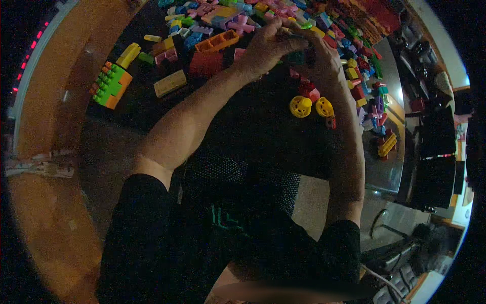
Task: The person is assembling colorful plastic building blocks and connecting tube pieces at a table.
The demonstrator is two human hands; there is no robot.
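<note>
Both my hands meet over the far middle of the dark table, fingers curled toward each other. A dark green block (294, 57) shows dimly in the gap between them. My left hand (263, 49) reaches in from the left, its thumb stretched across above the block, while my right hand (324, 58) curves round the other side. Shadow and the fingers hide most of the grip. Just nearer than the right hand are a red block (309, 92) and two round yellow pieces (300, 107). Left of my left wrist stand a red block (206, 63) and an orange hollow block (217, 41).
A heap of mixed toy bricks (240, 24) spreads along the far side and down the right. On the left sit a green-and-orange brick build (111, 84) and a beige block (170, 83). A yellow piece (388, 145) lies near the right table edge.
</note>
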